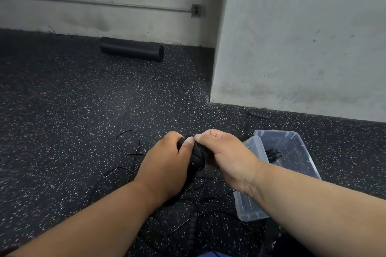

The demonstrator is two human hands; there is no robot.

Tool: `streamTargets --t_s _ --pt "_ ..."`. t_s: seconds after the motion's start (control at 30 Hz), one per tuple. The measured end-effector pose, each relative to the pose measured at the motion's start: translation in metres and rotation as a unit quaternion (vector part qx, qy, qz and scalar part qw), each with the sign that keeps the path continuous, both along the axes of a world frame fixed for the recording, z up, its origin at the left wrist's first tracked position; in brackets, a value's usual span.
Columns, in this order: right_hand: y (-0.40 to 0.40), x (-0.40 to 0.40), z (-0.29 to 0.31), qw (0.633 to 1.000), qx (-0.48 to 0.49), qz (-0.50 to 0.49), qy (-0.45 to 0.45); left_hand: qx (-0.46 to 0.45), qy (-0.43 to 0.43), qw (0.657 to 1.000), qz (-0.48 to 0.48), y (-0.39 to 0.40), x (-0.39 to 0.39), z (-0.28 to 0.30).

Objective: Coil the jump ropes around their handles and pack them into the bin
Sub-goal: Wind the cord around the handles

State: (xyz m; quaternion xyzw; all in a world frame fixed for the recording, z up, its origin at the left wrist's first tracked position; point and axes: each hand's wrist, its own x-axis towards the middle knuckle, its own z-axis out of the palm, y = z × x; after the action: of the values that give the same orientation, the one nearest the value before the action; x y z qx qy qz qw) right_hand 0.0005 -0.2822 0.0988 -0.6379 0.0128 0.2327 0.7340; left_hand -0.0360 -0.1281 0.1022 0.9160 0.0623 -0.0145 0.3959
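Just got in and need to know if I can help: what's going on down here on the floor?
A person is winding a jump rope: the left hand grips the black handles and the right hand pinches the cord at their top. Loose cord still trails over the floor. One coiled rope already lies in the clear bin, and another handle lies by the wall.

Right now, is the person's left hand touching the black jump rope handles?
Touching. The head view shows the left hand wrapped round the black handles, its thumb pressed flat on them, while the right hand pinches them from the other side.
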Motion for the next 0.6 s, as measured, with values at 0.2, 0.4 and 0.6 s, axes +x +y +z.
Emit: streamTargets --t_s 0.2,0.4,0.6 --pt "0.005 0.003 0.007 1.0 0.011 -0.027 0.002 -0.024 -0.029 0.999 0.018 0.003 0.002 0.002" --pt "0.012 -0.005 -0.003 0.997 -0.042 -0.043 -0.039 -0.028 -0.024 0.999 0.021 0.006 0.005 0.0" --pt "0.006 -0.01 0.0 0.992 -0.053 -0.021 -0.116 -0.084 -0.005 0.996 0.021 0.008 0.008 0.002"
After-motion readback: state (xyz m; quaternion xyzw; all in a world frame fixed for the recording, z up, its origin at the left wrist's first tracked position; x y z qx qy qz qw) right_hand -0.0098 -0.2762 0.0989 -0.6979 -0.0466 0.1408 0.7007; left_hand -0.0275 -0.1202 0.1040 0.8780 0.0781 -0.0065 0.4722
